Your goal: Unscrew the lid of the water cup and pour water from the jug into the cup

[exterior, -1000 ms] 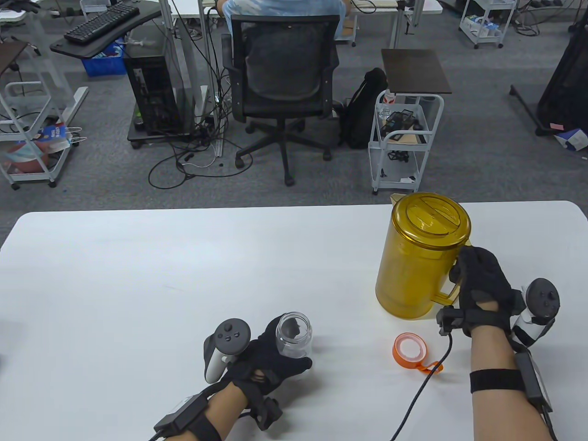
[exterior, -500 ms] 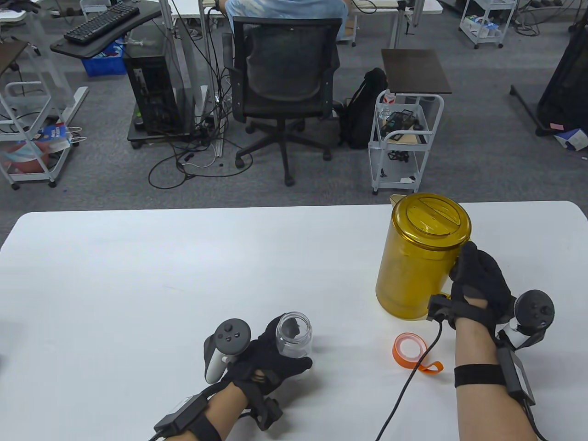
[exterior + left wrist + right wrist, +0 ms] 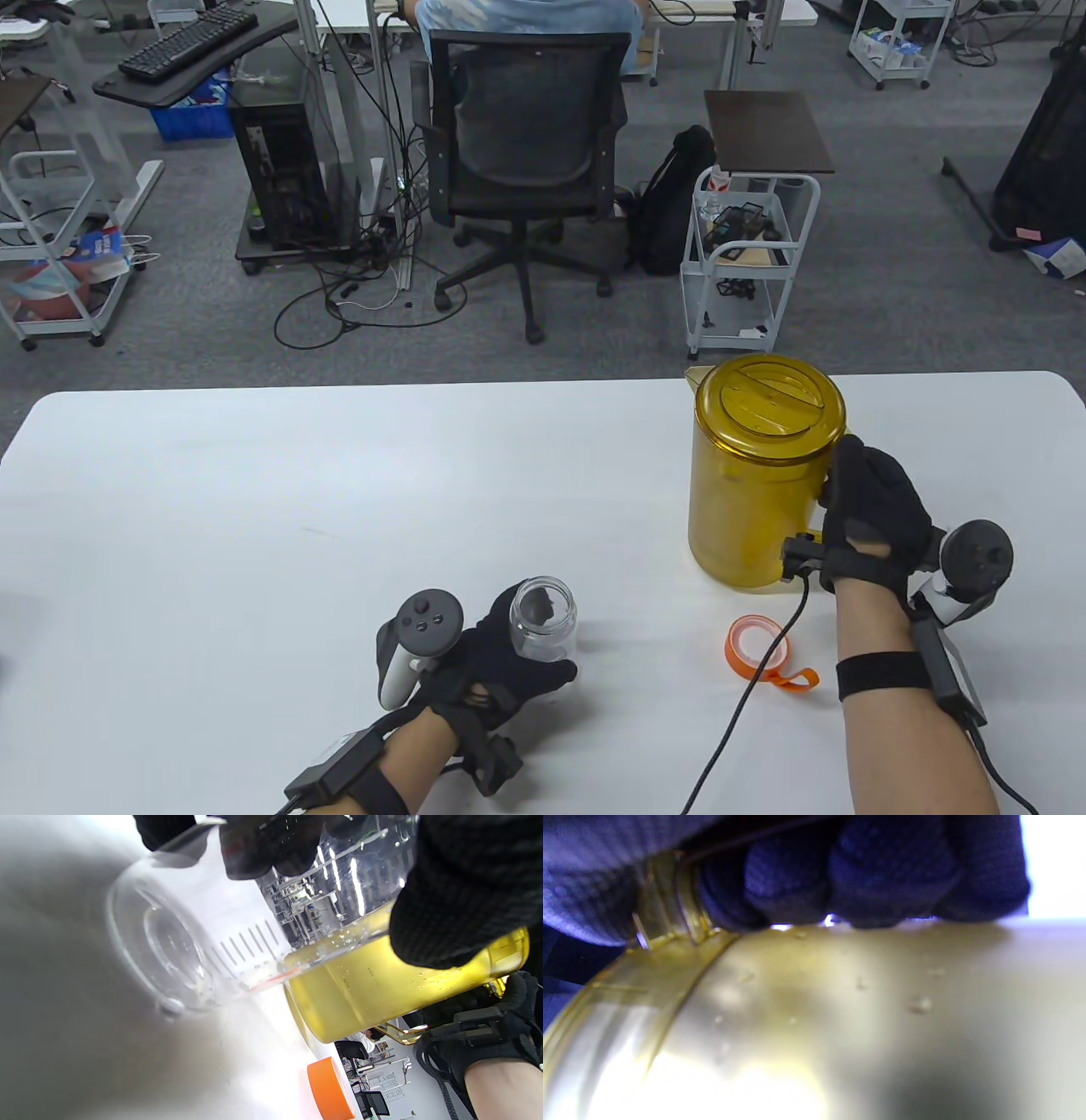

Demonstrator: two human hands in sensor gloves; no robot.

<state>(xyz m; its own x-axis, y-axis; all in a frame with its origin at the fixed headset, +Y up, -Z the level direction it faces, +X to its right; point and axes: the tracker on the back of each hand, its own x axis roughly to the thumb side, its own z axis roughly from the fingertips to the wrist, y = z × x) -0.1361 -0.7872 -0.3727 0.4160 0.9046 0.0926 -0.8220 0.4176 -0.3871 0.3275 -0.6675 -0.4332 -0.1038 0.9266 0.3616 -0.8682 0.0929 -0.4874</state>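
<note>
A clear cup (image 3: 543,628) stands open on the white table (image 3: 254,509) near the front edge, and my left hand (image 3: 496,671) grips its side. In the left wrist view the cup (image 3: 182,955) fills the frame with my fingertips (image 3: 458,899) curled round it. The amber jug (image 3: 755,475) with its lid on stands at the right, and my right hand (image 3: 870,509) holds its handle. In the right wrist view my fingers (image 3: 882,870) wrap the handle against the jug wall (image 3: 840,1018). The orange cup lid (image 3: 759,647) lies upside down between both hands.
A black cable (image 3: 755,705) runs from my right glove across the lid toward the front edge. Beyond the table's far edge stand an office chair (image 3: 526,144) with a seated person and a white trolley (image 3: 747,255).
My right hand has closed on the jug handle and shifted the jug a little to the left. The left hand and the cup have stayed where they were.
</note>
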